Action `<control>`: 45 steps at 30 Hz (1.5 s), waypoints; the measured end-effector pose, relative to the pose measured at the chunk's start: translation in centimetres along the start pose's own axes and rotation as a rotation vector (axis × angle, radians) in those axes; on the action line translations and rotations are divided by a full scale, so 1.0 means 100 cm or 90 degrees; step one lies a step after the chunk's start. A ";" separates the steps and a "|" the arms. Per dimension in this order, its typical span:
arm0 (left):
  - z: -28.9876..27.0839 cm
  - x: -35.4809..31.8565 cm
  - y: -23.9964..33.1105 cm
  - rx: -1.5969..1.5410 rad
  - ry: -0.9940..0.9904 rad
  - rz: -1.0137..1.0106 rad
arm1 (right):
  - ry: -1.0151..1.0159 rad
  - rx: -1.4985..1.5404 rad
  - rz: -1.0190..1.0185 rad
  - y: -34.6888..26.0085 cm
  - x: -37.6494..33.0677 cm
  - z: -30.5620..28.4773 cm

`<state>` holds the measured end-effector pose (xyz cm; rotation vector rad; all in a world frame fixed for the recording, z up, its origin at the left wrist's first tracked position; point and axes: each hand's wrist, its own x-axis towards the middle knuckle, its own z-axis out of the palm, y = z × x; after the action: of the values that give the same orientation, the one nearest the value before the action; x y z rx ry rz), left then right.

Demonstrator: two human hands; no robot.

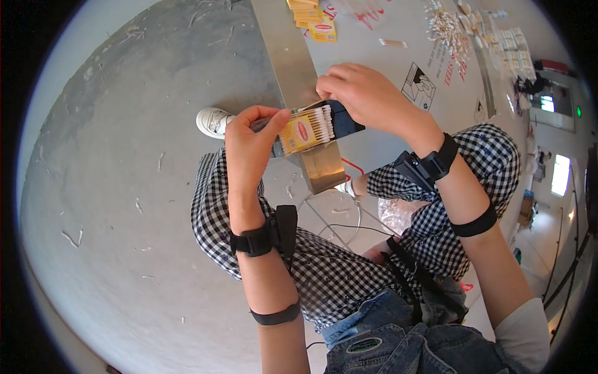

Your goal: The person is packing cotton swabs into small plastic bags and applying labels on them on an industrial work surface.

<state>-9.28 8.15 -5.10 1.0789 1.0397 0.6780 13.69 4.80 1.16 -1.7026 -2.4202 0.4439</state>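
Note:
A bundle of cotton swabs (322, 123) with white tips lies flat, partly covered by a yellow card (301, 132) with a red oval. My left hand (249, 140) grips the bundle's left end, thumb on top and fingers curled beneath. Under and beside the swabs is a dark, glossy flat piece (347, 119); I cannot make out its kind. My right hand (361, 93) is closed just above it, thumb and fingertips pressed together at the bundle's far side. What those fingertips pinch is hidden.
The table (386, 68) has a metal edge strip (321, 165) below the bundle. Farther back lie a stack of yellow cards (322, 30), a few swabs (393, 43) and a loose swab heap (447, 31). Packed swabs (514, 53) sit far right. White scraps litter the grey floor (124, 187).

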 end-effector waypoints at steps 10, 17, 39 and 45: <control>0.001 0.000 0.002 0.013 -0.004 0.002 | -0.011 0.016 0.016 -0.005 -0.001 0.001; -0.001 0.000 0.002 0.022 -0.001 0.006 | 0.050 -0.047 -0.022 -0.007 -0.007 -0.001; -0.002 -0.003 0.005 0.022 -0.008 -0.008 | 0.068 -0.091 0.040 -0.004 -0.023 -0.010; -0.002 0.000 0.003 0.046 -0.006 -0.001 | 0.099 0.022 0.111 -0.011 -0.039 -0.024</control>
<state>-9.46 8.29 -4.85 1.1427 1.0639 0.6364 14.76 1.20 3.92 -1.8665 -2.1558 0.3570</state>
